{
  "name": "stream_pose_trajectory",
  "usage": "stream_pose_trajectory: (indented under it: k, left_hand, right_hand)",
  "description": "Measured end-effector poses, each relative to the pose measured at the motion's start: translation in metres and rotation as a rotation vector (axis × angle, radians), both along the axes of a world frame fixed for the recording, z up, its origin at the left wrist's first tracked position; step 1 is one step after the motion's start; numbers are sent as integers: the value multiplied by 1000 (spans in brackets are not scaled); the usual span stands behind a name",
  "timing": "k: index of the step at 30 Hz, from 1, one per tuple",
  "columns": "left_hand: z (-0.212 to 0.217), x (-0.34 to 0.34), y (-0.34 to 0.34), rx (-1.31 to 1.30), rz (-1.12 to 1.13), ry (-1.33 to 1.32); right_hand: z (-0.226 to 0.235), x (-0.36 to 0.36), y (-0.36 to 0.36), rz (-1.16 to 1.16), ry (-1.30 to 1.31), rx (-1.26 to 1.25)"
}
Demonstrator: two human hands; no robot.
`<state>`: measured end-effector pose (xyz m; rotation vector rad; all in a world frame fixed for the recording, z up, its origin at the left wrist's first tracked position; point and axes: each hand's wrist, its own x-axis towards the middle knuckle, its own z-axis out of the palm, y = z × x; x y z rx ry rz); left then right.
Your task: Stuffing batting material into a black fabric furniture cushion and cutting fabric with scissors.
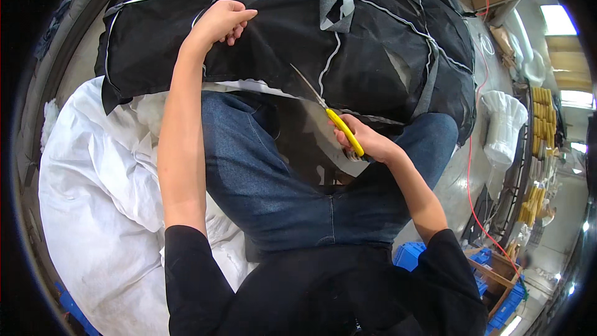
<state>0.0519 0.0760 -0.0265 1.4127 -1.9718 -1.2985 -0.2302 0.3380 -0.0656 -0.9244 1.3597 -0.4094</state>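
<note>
A large black padded fabric piece with grey seam lines and grey straps lies across my lap and beyond. My left hand rests palm down on its upper left part, fingers curled on the cloth. My right hand grips small scissors with yellow handles. Their thin metal blades point up and left, against the black fabric's near edge beside a grey seam. My legs in blue jeans show below the fabric.
A big white sack of white filling sits at my left. Blue plastic crates stand at lower right. A shelf with yellow spools and a white bag are at the right. A red cable hangs down there.
</note>
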Motion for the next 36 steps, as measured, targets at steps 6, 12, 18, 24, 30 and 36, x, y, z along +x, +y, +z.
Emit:
stream_pose_trajectory:
  k: [6,12,18,24,30,36]
  left_hand:
    - [2,-1,-6,-4,16,-29]
    - [3,-2,-5,-17,13,-105]
    - [-4,-3,-7,-1,7,-76]
    - [-2,-1,-7,-45,6,-75]
    - [-6,3,-9,-38,-15,-42]
    - [-5,3,-7,-46,-5,-25]
  right_hand:
    - [-17,-5,-4,89,128,-250]
    - [17,6,-28,15,-166,-315]
    - [7,-5,-11,54,-4,-211]
    - [-6,-5,-2,60,152,-75]
    - [-6,-1,-12,71,164,19]
    - [-13,2,-10,64,213,-133]
